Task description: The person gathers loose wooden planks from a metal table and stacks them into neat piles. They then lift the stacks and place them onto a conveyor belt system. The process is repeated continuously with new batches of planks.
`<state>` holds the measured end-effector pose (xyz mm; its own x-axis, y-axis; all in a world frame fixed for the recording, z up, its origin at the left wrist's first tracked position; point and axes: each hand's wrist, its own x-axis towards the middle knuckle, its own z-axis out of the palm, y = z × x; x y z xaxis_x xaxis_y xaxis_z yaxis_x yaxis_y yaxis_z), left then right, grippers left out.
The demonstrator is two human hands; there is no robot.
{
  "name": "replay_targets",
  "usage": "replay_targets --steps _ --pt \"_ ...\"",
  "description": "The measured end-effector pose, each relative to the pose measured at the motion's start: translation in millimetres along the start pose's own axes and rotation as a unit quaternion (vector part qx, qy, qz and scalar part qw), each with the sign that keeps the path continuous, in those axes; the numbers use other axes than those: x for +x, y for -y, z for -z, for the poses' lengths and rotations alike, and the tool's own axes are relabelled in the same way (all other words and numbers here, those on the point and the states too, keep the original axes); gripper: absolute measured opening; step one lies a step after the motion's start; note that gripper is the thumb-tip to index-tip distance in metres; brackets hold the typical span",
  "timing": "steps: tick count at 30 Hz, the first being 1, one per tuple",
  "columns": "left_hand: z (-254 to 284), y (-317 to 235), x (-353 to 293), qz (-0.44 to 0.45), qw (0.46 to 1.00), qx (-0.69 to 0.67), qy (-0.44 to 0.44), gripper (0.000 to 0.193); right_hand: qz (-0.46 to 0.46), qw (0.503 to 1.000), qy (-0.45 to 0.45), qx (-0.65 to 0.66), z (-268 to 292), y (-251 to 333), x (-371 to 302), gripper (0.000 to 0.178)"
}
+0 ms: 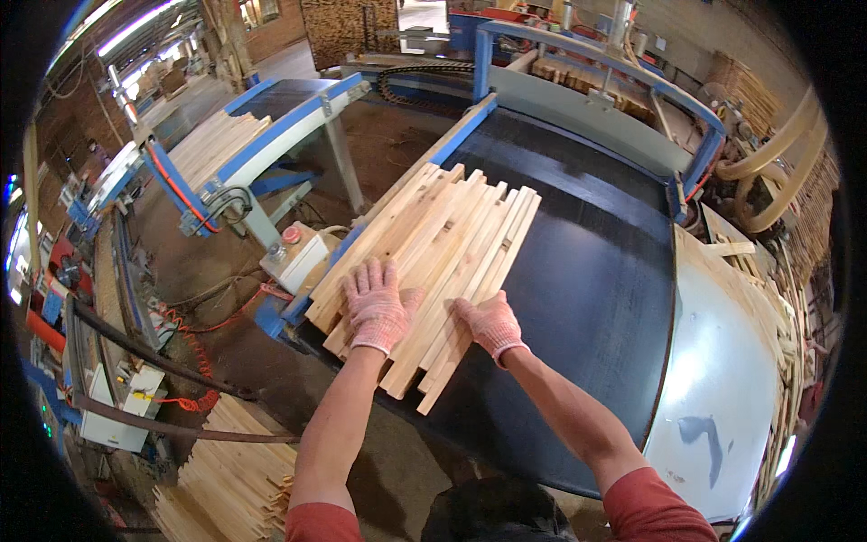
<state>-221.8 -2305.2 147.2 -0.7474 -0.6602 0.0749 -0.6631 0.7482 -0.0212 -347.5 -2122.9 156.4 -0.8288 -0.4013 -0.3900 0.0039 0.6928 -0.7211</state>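
My far-off left hand [375, 305] lies flat, fingers wide, on the wood strips [452, 239], which sit on the left side of the black belt [596, 280]. My right hand [492, 326] touches their right edge, thumb on top; I can't tell if it squeezes. I think pushing in softly from the right makes the strips snug.

Two gloved hands, one left hand [377, 310] and one right hand [490, 323], meet one batch of roughly a dozen wooden strips [442, 248] mid-dial; one second batch [217, 144] lies at 10 o'clock, one stack [230, 474] between 7 and 8.
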Motion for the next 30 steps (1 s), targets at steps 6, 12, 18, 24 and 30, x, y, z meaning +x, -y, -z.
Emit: replay_targets --steps 6,12,18,24,30 --pt "11 0 0 -0.018 0.999 -0.039 0.007 0.089 0.129 0.95 0.173 0.225 25 -63 -37 0.07" --pt "16 -2 13 -0.023 1.0 -0.018 -0.009 0.085 0.063 0.872 0.405 0.269 104 -177 -189 0.096" --pt "29 -223 -121 -0.14 0.848 -0.506 0.073 0.061 0.069 0.828 0.296 0.471 202 -392 -346 0.069" --pt "-4 -463 -408 -0.329 0.418 -0.672 0.515 0.047 -0.028 0.776 -0.072 0.627 236 -584 -559 0.054" --pt "-48 -574 -692 -0.489 0.331 -0.32 0.741 0.05 -0.013 0.544 -0.312 0.779 107 -727 -748 0.017"
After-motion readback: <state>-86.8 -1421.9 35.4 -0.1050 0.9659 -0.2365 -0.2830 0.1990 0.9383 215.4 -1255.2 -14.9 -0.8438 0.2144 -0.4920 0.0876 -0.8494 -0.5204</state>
